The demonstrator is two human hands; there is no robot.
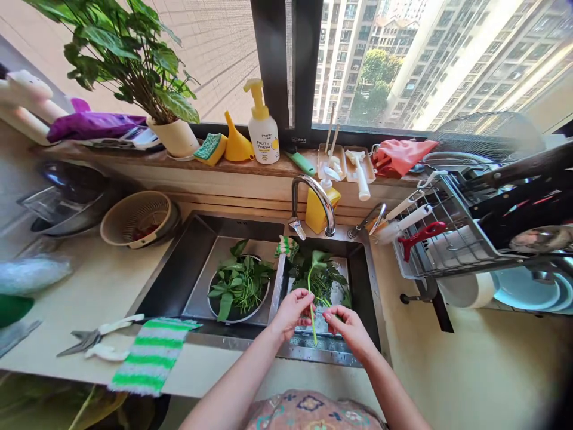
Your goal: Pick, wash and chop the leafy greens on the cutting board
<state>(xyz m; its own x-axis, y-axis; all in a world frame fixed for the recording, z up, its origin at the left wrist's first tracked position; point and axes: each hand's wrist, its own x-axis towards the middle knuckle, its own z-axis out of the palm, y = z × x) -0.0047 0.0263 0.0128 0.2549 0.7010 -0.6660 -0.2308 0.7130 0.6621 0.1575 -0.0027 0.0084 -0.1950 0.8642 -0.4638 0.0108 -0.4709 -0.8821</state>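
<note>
My left hand [293, 313] pinches the long green stem of a leafy vegetable [314, 327], upright over the right basin, its leaf at the upper end. Close by on the right, my right hand [347, 327] has its fingertips pinched at a thin green side stalk [323, 301]; whether it joins the same stem is hard to see. Below and behind my hands, more leafy greens [329, 275] lie in the wet right basin [367, 286]. In the left basin [188, 269], a round container [267, 298] is heaped with picked greens [239, 283].
A curved faucet [313, 185] rises behind the basins, with a striped cloth [286, 246] on the divider. Scissors [98, 340] and a green-striped cloth [150, 355] lie front left. A colander [136, 218] stands left, a dish rack [447, 227] right. Bottles and sponges line the sill.
</note>
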